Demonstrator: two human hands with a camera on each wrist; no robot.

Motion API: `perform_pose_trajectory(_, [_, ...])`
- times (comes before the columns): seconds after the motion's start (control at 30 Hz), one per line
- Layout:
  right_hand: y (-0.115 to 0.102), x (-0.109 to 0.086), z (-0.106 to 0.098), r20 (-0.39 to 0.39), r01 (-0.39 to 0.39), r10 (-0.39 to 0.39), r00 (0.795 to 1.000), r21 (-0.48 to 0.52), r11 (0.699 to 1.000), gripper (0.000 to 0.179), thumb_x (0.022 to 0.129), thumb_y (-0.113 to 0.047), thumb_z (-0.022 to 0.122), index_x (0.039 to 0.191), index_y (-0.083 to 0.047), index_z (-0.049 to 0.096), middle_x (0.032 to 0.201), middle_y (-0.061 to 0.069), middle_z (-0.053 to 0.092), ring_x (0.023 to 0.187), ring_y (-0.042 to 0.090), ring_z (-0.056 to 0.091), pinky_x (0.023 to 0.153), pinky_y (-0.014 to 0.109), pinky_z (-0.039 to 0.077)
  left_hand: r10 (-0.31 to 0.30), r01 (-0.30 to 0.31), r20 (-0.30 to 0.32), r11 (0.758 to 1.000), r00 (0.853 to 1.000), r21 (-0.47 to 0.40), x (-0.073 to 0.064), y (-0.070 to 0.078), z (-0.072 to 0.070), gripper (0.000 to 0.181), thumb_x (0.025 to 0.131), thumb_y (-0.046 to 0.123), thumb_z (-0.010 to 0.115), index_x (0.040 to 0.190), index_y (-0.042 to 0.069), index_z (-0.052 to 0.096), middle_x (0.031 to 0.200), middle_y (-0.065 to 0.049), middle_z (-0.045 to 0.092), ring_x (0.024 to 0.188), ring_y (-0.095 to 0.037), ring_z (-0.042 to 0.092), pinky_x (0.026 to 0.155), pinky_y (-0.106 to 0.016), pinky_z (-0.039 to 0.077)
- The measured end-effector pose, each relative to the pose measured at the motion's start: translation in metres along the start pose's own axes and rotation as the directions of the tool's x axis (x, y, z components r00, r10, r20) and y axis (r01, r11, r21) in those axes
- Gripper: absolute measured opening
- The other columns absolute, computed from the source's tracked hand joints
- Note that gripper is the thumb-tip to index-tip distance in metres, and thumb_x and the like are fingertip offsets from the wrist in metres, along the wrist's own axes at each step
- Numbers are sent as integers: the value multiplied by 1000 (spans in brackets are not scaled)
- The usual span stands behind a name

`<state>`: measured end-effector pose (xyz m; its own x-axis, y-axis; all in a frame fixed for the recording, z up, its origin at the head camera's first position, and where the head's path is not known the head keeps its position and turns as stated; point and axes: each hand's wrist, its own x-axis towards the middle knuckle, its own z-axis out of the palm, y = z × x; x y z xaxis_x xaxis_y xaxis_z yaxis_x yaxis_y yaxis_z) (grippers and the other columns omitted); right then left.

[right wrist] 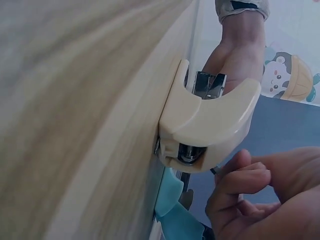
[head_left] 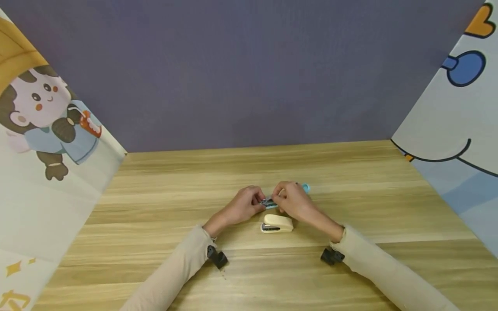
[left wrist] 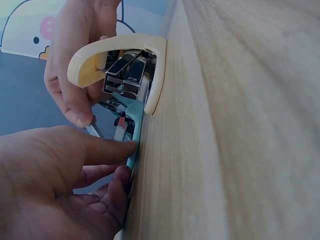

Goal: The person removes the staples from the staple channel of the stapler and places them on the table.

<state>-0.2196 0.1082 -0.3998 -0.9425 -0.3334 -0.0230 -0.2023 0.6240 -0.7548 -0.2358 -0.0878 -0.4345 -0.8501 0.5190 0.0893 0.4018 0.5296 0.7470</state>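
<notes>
A light-blue stapler [head_left: 306,188] lies opened out on the table, its metal channel bared between the two hands. My left hand [head_left: 242,206] pinches the front end of its base [left wrist: 135,116] between thumb and fingers. Over the channel, my right hand [head_left: 294,201] pinches a small silver strip of staples [left wrist: 94,129] in its fingertips. In the head view the right hand covers the middle of the light-blue stapler. A cream stapler [head_left: 278,222] stands on the table just nearer than both hands, its mouth facing left; neither hand appears to hold it.
The wood-grain table [head_left: 186,172] meets a dark grey-purple panel [head_left: 249,77] at the back. Cartoon-printed walls rise at the left [head_left: 89,172] and right [head_left: 439,112]. A black wrist camera [head_left: 217,257] is on the left wrist, another [head_left: 332,256] on the right.
</notes>
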Motion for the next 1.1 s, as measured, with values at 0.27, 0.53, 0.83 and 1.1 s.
perform_pose_trajectory(0.27, [2, -8, -5, -18, 36, -35, 999, 46, 998, 9, 97, -10, 58, 100, -5, 65, 55, 3, 59, 42, 11, 40, 40, 20, 29, 6, -6, -4, 1000, 1000, 4, 0, 1, 2, 10, 88, 0, 72, 94, 3, 64, 90, -6, 61, 74, -12, 58, 64, -23, 51])
perform_pose_trajectory(0.53, [4, -13, -11, -49, 48, -44, 998, 83, 995, 8, 95, -8, 60, 99, -4, 64, 57, 4, 60, 45, 13, 44, 42, 21, 32, 10, -10, -20, 1000, 1000, -8, -4, 0, 2, 11, 88, -1, 71, 95, 2, 64, 91, -8, 61, 76, -13, 58, 67, -24, 51])
perform_pose_trajectory(0.83, [8, -16, -23, -65, 80, -75, 995, 81, 994, 8, 98, -10, 59, 98, -4, 64, 57, 4, 58, 44, 11, 39, 41, 22, 28, 16, -16, -36, 1000, 999, -1, -2, -2, 0, 10, 88, 0, 71, 95, 2, 64, 91, -7, 61, 76, -13, 57, 66, -24, 50])
perform_pose_trajectory(1.1, [16, -23, -35, -81, 91, -84, 993, 84, 992, 13, 99, -14, 59, 101, -3, 65, 59, 12, 60, 43, 10, 36, 42, 23, 29, 14, -14, -31, 1000, 999, 9, 2, -4, 1, 13, 88, 1, 73, 97, 3, 64, 92, -7, 61, 76, -11, 57, 68, -23, 51])
